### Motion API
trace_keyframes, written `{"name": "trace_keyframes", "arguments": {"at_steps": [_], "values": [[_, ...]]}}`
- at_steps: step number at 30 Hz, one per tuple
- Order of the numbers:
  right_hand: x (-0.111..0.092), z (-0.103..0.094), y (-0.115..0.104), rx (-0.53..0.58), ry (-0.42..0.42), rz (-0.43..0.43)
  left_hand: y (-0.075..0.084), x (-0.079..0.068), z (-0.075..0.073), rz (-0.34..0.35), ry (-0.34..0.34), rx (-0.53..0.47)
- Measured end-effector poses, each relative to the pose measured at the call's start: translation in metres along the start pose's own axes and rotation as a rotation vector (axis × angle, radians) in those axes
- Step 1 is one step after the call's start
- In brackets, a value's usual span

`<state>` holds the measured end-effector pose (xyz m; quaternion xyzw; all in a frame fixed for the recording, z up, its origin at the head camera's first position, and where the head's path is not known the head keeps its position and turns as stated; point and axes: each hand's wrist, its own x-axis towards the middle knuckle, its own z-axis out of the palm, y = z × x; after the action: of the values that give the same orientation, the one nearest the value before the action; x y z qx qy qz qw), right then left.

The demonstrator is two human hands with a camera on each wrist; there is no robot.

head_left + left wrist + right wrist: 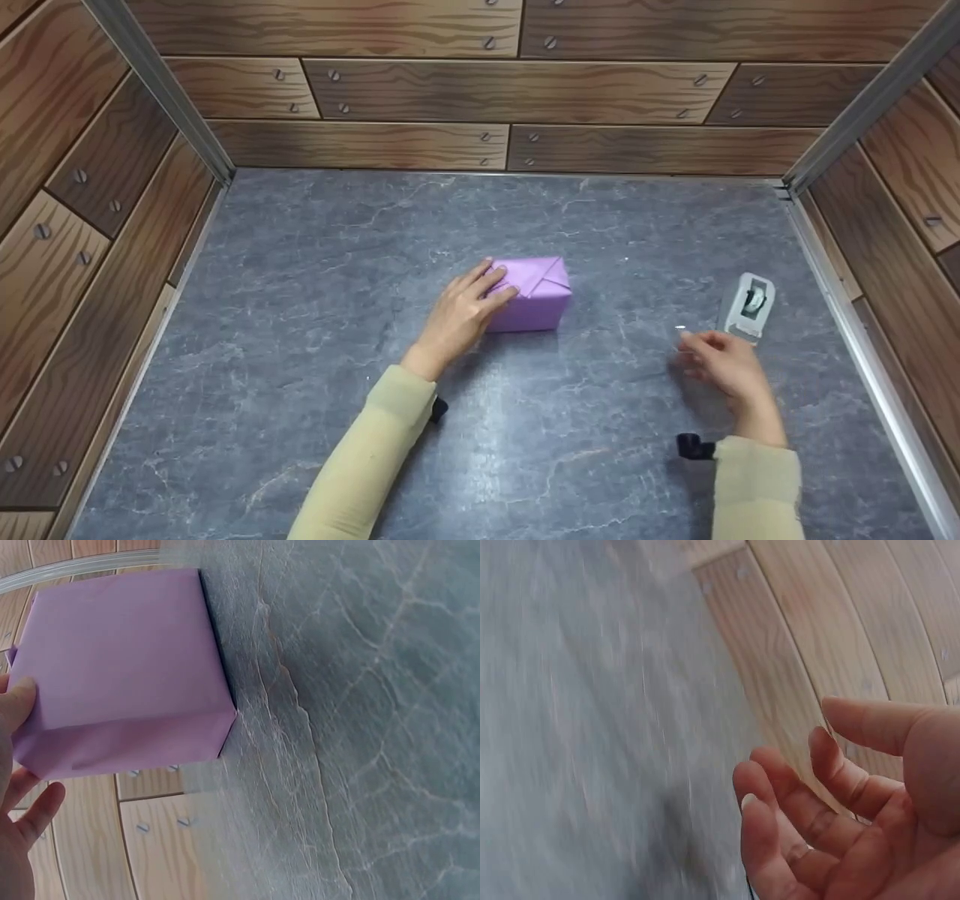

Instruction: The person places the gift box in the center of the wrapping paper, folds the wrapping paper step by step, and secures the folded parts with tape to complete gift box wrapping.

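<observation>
A box wrapped in purple paper [529,313] stands mid-table, with folded paper flaps on its top. My left hand [459,307] holds its left end, fingers over the top; in the left wrist view the thumb [18,703] lies on the broad face near the upper edge. My right hand [724,365] is off to the right, raised over the table, and a small shiny piece of clear tape [680,328] shows at its fingertips. The right wrist view has that hand's fingers [799,799] bent, the tape not discernible there. Just beyond it sits a grey tape dispenser [748,304].
A grey marbled tabletop [322,247] lies under everything. Wood-patterned panels [517,90] enclose it at the back and both sides, with metal rails [874,397] along the edges. A black wrist-camera mount [694,447] juts out from the right sleeve.
</observation>
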<state>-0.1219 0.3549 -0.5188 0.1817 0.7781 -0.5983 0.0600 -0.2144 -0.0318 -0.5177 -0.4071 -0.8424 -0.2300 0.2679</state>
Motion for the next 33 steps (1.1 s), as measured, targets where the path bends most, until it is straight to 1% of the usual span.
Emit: {"name": "trace_keyframes", "arguments": {"at_steps": [1, 5, 9, 13, 17, 22, 26, 33], "values": [[-0.001, 0.007, -0.005, -0.018, -0.010, -0.031, 0.000, 0.000, 0.000, 0.000, -0.001, 0.002], [-0.003, 0.035, -0.024, -0.002, -0.068, -0.124, 0.001, 0.000, -0.001, -0.004, -0.010, 0.007], [-0.007, 0.067, -0.040, 0.088, -0.143, -0.209, 0.001, 0.001, -0.001, -0.009, -0.009, -0.001], [-0.010, 0.100, -0.051, 0.204, -0.220, -0.268, 0.002, 0.002, -0.001, -0.009, -0.007, -0.006], [-0.012, 0.129, -0.063, 0.312, -0.278, -0.289, 0.002, 0.002, -0.001, -0.004, -0.002, -0.002], [-0.011, 0.155, -0.074, 0.388, -0.332, -0.305, 0.002, 0.001, -0.001, -0.006, -0.002, 0.003], [-0.010, 0.168, -0.080, 0.412, -0.339, -0.292, 0.001, 0.001, 0.001, -0.008, 0.004, 0.005], [-0.007, 0.177, -0.083, 0.416, -0.287, -0.240, 0.001, 0.001, 0.001, -0.005, 0.008, 0.000]]}}
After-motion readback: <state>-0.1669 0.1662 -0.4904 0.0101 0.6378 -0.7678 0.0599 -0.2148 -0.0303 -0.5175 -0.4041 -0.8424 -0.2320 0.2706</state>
